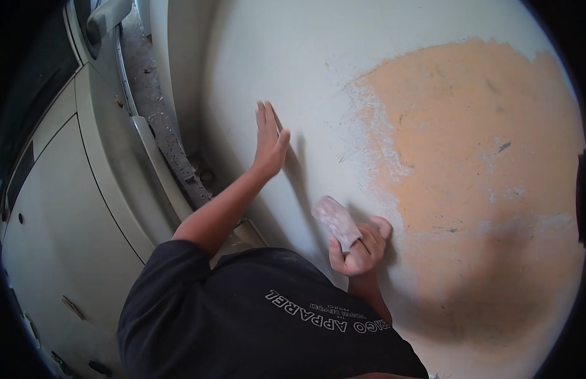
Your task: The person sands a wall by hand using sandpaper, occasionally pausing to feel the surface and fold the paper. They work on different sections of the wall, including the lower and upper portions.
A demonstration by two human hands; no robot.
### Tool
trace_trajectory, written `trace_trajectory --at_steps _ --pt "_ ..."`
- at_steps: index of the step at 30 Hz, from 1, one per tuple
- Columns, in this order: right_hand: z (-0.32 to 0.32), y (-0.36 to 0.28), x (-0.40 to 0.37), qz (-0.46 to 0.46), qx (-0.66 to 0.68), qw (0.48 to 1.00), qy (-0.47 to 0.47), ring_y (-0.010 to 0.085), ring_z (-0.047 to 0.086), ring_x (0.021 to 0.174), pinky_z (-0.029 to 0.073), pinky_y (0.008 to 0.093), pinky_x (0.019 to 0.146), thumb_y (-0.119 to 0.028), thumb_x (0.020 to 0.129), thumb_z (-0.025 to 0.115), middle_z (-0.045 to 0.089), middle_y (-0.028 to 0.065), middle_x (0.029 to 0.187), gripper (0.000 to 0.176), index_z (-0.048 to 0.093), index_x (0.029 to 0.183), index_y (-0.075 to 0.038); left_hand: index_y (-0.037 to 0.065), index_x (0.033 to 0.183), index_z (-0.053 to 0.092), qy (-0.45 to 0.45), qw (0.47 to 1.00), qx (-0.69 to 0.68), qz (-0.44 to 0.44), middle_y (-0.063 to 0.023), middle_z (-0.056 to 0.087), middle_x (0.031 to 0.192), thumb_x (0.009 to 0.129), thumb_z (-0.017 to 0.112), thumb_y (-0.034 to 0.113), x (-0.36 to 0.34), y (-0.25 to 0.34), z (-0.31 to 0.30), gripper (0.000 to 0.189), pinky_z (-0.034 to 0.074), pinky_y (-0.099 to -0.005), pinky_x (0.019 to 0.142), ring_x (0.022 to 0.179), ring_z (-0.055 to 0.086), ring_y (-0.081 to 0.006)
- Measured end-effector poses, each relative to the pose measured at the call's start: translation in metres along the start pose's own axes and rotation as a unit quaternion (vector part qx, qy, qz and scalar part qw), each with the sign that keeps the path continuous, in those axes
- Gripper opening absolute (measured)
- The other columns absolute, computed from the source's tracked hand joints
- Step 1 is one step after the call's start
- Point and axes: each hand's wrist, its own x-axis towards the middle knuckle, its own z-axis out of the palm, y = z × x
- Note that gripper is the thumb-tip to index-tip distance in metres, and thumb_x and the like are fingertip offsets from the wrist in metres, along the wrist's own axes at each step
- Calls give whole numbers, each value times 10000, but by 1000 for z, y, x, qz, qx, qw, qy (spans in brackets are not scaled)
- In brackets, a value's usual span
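Note:
My right hand (361, 251) is closed around a dusty, pinkish-grey folded piece of sandpaper (336, 218), which sticks out past the fingers towards the upper left. It is held close over a large white painted surface (305, 69). Just right of that hand, the white coat gives way to a big peach-orange patch (457, 145) with a ragged, scratched border and grey marks. Farther up and to the left, my left hand (269, 142) is stretched out over the white surface, fingers straight and thumb apart, holding nothing.
A light-coloured car (53, 208) stands close along my left side, its mirror (108, 18) at the top. Between car and white surface runs a narrow strip of littered ground (157, 101). My shadow falls across the lower right of the orange patch.

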Motion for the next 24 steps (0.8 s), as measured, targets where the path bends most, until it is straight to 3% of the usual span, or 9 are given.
trace_trajectory --at_steps 4,6,8,12,15,18,20,22,24 --pt "7 1 18 30 99 989 -103 209 586 632 424 426 808 -181 785 735 626 50 731 162 660 797 -39 3 1520 118 -197 964 -171 -39 -238 -58 1585 976 176 633 -58 35 -27 834 3 -419 1180 1476 -65 -332" --pt "12 1 23 58 176 977 -109 239 585 633 455 420 724 -165 783 739 637 70 750 157 663 816 -32 5 1482 292 -201 945 -252 -64 -226 -31 1591 986 223 614 -73 58 -34 788 91 -421 1179 1475 61 -345" --pt "13 -3 31 59 185 975 -108 259 586 647 460 420 700 -153 783 738 639 83 761 156 665 834 -25 -9 1347 508 -309 842 -427 -111 -226 289 1526 992 414 524 -78 67 -41 648 265 -411 1133 1369 368 -296" --pt "19 -10 49 115 183 973 -82 295 588 700 465 439 679 -132 779 746 646 112 797 186 672 897 -8 -20 1189 627 -314 797 -488 -170 -143 587 1284 946 619 353 -59 101 -57 445 424 -358 1015 1135 571 -184" --pt "25 -9 66 110 151 977 -107 320 627 834 485 441 741 -133 776 751 672 131 907 251 675 977 -2 -17 1142 648 -229 820 -492 -182 -73 688 1051 910 682 189 -36 113 -69 313 503 -304 895 970 631 -142" --pt "29 -4 88 33 58 992 -109 355 627 1039 468 458 916 -147 792 735 675 127 1074 292 676 1053 -31 -9 984 703 -19 965 -254 -65 17 665 816 931 646 155 2 93 -86 181 476 -231 702 758 563 -54" --pt "23 -2 95 -15 11 995 -96 365 594 1119 407 481 999 -151 804 717 661 116 1137 292 675 1072 -44 -35 965 681 123 989 -47 -70 25 509 625 950 622 177 40 66 -100 221 373 -231 549 629 417 -28" --pt "25 3 99 -63 -34 994 -82 374 561 1199 345 504 1082 -155 815 699 648 105 1199 295 675 1092 -56 -22 1028 665 195 980 25 -41 -77 588 652 951 611 177 82 39 -102 220 416 -284 568 598 526 -105" --pt "36 11 98 -41 -80 995 -50 358 539 1236 266 551 1120 -153 820 674 643 79 1220 283 683 1095 -88 -3 1173 595 279 955 77 61 -258 641 1033 932 581 186 118 24 -87 306 496 -472 733 872 611 -412"
